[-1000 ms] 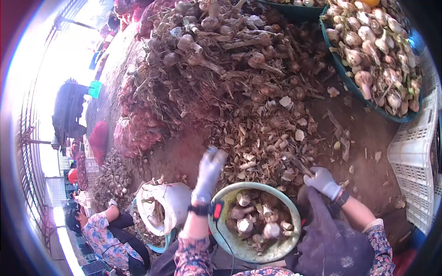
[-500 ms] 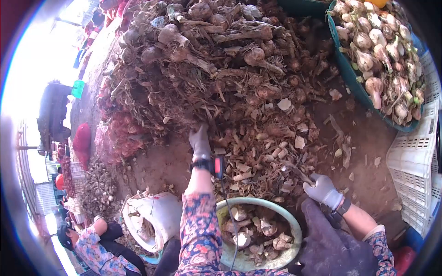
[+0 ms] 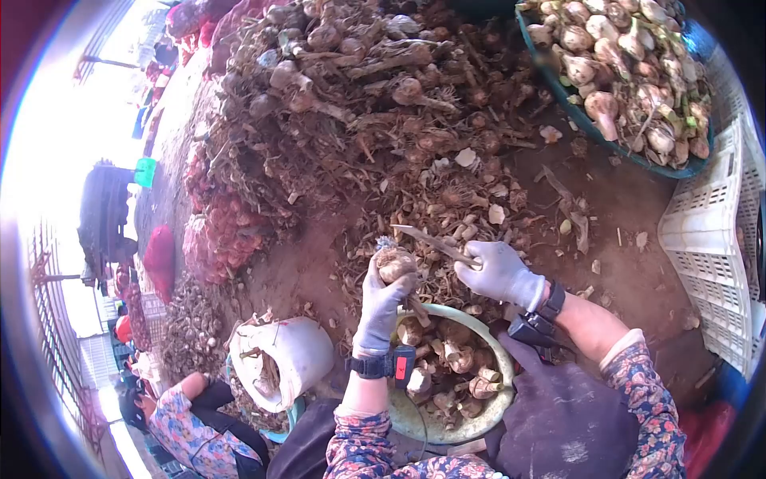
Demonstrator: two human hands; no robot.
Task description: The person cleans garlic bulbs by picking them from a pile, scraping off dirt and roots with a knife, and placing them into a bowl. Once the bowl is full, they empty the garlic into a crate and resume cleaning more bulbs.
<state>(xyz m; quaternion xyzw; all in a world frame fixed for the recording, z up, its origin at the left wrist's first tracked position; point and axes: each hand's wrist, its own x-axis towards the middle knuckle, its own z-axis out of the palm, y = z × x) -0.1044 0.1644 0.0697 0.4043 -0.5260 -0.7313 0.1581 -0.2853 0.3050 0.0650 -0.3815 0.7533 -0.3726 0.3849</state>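
My left hand (image 3: 381, 307), in a grey glove, is closed around a garlic bulb (image 3: 394, 266) with its root end up and a bit of stalk showing below the fingers. A knife (image 3: 436, 243) is gripped in my gloved right hand (image 3: 503, 275), its blade pointing left toward the bulb. Just below both hands sits a pale green basin (image 3: 421, 429) with several trimmed garlic bulbs (image 3: 459, 358) in it. Cut stalks and root scraps (image 3: 447, 195) lie on the ground beyond my hands.
A large heap of untrimmed garlic (image 3: 335, 88) rises ahead. A green tub (image 3: 570, 108) full of garlic stands at upper right, beside a white plastic crate (image 3: 706, 239). At lower left are a tipped white bucket (image 3: 307, 351) and another person (image 3: 195, 419).
My left hand has come back from the heap with a garlic bulb in it. My right hand has raised the knife and moved left toward the bulb. The view has shifted slightly.
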